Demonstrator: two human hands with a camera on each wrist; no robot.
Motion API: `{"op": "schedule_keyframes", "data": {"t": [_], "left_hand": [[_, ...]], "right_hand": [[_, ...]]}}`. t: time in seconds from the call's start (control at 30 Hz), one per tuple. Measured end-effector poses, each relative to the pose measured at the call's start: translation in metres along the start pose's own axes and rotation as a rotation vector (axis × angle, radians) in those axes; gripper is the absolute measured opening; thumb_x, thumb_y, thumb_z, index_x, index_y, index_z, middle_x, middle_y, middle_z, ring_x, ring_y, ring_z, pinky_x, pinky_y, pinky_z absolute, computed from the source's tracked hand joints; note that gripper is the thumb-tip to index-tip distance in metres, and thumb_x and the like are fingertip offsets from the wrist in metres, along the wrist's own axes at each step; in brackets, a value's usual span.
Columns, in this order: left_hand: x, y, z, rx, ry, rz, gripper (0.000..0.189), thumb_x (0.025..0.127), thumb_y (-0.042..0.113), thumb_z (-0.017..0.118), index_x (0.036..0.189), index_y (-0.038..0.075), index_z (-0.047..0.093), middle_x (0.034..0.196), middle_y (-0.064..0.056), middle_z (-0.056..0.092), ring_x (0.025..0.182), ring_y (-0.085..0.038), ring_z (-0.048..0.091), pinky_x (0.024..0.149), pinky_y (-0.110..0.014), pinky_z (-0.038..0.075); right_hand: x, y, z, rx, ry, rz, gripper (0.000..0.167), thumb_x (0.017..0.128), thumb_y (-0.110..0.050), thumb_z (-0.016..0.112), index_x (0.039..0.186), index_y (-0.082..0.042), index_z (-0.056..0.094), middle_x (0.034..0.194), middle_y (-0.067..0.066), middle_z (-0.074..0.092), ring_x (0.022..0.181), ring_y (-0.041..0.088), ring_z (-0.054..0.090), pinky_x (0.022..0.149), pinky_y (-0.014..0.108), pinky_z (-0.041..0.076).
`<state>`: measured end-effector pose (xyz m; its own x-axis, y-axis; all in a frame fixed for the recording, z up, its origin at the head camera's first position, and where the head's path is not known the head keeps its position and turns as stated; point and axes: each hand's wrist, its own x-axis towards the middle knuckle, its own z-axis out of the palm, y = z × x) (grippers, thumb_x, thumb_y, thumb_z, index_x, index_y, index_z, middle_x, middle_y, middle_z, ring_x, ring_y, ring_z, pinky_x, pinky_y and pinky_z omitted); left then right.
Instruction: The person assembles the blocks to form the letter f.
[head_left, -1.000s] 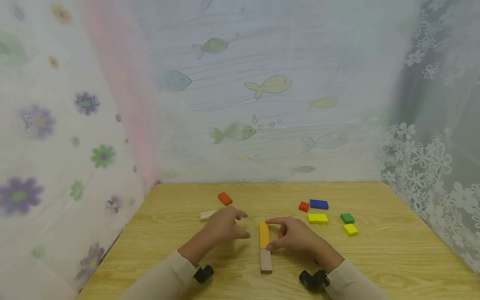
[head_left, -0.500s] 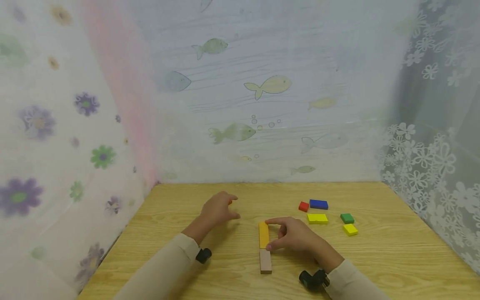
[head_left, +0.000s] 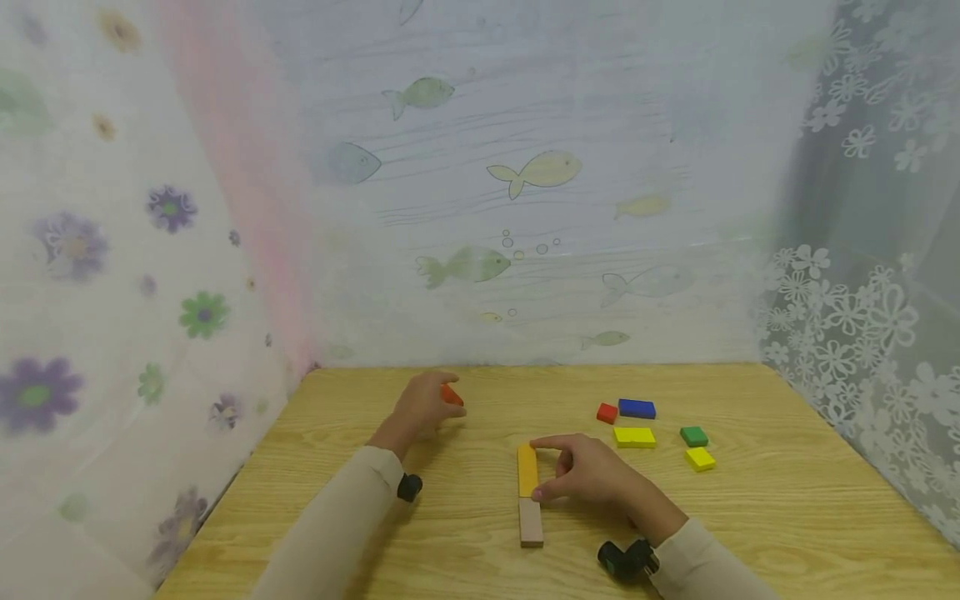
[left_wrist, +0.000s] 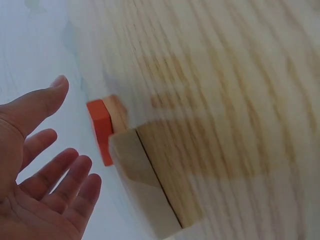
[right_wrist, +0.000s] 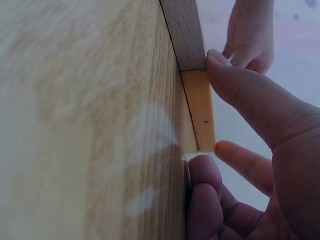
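At the back left, my left hand [head_left: 423, 404] reaches over a red-orange block [head_left: 451, 395], thumb and fingers spread to either side of it. In the left wrist view a gap shows between the spread fingers [left_wrist: 70, 167] and the red-orange block [left_wrist: 101, 131]; a pale wooden block [left_wrist: 142, 180] lies nearer. That pale block is mostly hidden under the hand in the head view. My right hand [head_left: 592, 471] holds a yellow-orange block [head_left: 528, 469], index fingertip at its far end and thumb at its near end. A brown wooden block [head_left: 531, 522] abuts it end to end.
On the right of the wooden table [head_left: 780, 517] lie a small red block [head_left: 607, 412], a blue block [head_left: 637, 408], a long yellow block [head_left: 634, 437], a green block [head_left: 693, 436] and a short yellow block [head_left: 701, 459]. Patterned curtains [head_left: 480, 317] enclose the table's back and sides.
My left hand has moved away from beside the yellow-orange block, back and to the left, to the red-orange block. The right hand and the two joined blocks have stayed put.
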<state>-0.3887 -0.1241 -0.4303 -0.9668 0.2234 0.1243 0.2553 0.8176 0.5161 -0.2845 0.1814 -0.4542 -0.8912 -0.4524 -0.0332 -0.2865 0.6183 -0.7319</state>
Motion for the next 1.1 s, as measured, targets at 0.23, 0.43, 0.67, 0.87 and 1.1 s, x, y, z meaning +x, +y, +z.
{"op": "schedule_keyframes", "data": {"t": [0.23,0.43,0.67,0.87,1.1], "left_hand": [[0.000,-0.010,-0.002,-0.104,0.009,-0.073,0.072,0.087,0.024,0.086,0.148,0.002,0.055,0.146,-0.017,0.059,0.125,-0.035,0.061,0.101,-0.048,0.054],[0.001,-0.016,-0.003,-0.118,0.007,-0.097,0.073,0.085,0.024,0.088,0.147,-0.001,0.056,0.144,-0.019,0.061,0.126,-0.036,0.062,0.104,-0.050,0.052],[0.003,-0.016,-0.002,-0.097,0.017,-0.137,0.057,0.082,0.023,0.090,0.128,-0.001,0.067,0.123,-0.017,0.070,0.102,-0.028,0.066,0.092,-0.045,0.055],[0.002,-0.014,-0.001,-0.119,0.026,-0.141,0.068,0.084,0.020,0.089,0.140,-0.004,0.060,0.132,-0.020,0.067,0.113,-0.033,0.066,0.097,-0.048,0.055],[0.004,-0.016,0.003,-0.146,0.036,-0.169,0.069,0.083,0.018,0.089,0.140,-0.004,0.060,0.137,-0.021,0.065,0.120,-0.035,0.065,0.100,-0.050,0.054]], "right_hand": [[0.000,-0.001,0.000,0.003,-0.003,-0.005,0.079,0.078,-0.046,0.090,0.147,-0.023,0.060,0.078,-0.001,0.064,0.063,0.011,0.051,0.053,0.024,0.041],[0.001,-0.001,0.000,0.000,0.003,-0.009,0.079,0.078,-0.045,0.091,0.146,-0.022,0.060,0.078,0.000,0.064,0.063,0.012,0.051,0.053,0.024,0.040],[0.000,-0.001,0.000,-0.002,0.002,-0.008,0.079,0.078,-0.046,0.090,0.147,-0.023,0.060,0.079,0.000,0.064,0.064,0.012,0.052,0.053,0.025,0.041],[0.000,0.000,0.000,0.006,-0.003,-0.005,0.078,0.079,-0.045,0.090,0.147,-0.023,0.060,0.079,0.000,0.064,0.064,0.012,0.052,0.054,0.025,0.041],[0.000,0.000,-0.001,0.008,-0.002,-0.001,0.078,0.079,-0.044,0.090,0.147,-0.023,0.060,0.079,0.000,0.065,0.065,0.013,0.053,0.054,0.025,0.041]]}}
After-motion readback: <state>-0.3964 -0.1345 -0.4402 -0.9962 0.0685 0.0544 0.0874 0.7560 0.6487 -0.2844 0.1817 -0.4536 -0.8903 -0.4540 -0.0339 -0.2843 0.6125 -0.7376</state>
